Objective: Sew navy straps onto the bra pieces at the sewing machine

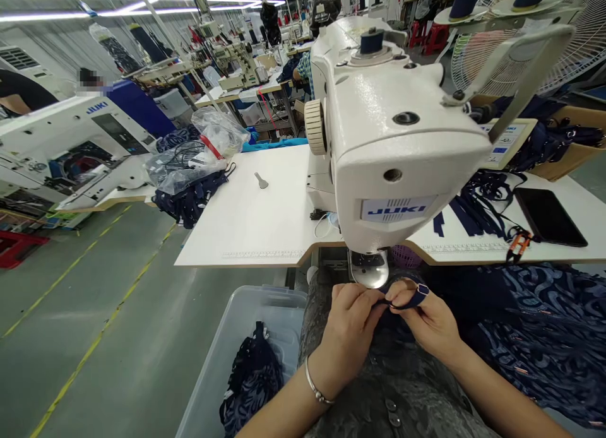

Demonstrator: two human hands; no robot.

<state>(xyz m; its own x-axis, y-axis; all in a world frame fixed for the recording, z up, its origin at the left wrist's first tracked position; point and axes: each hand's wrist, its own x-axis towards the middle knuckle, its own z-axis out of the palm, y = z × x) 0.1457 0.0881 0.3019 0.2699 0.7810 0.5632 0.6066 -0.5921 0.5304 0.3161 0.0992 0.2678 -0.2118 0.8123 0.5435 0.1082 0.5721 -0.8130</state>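
Observation:
Both hands meet just below the needle area of a white sewing machine (402,141). My left hand (353,321), with a silver bangle at its wrist, pinches the end of a narrow navy strap. Fingers of my right hand (428,321) close on the same navy strap (408,302), which loops over them and carries a small slider ring (421,291). A rounded metal plate (370,272) of the machine sits right above the fingertips. Where the strap runs between the fingers is partly hidden. Dark navy fabric hangs beneath the hands.
Patterned navy fabric (540,343) lies at my right. A clear plastic bin (237,305) with navy garments (255,381) stands lower left. On the white table (265,217) are a small metal piece (261,180), cut navy strips (478,204), orange-handled snips (519,243) and a phone (552,216).

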